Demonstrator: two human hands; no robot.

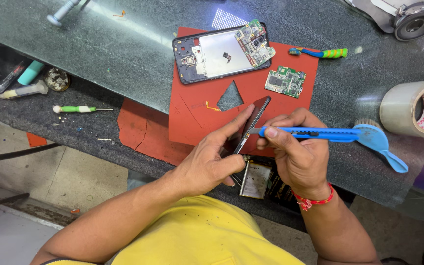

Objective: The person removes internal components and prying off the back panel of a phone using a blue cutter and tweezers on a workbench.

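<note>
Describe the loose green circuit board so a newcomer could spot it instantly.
Start at the red rubber mat on the dark stone worktop. Near its upper right corner, right of the opened black phone frame, lies the small green rectangular circuit board. Unlike the board mounted in the frame, it lies alone, flat on the mat, touched by neither hand.

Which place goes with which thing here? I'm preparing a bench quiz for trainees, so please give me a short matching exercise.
Things:
1. utility knife
2. loose circuit board
3. tape roll
4. green-handled screwdriver

Places:
A. at the bench's right edge
B. in the right hand
C. left of the red mat
D. on the red mat, right of the opened phone

Pairs: 1-B, 2-D, 3-A, 4-C
</note>
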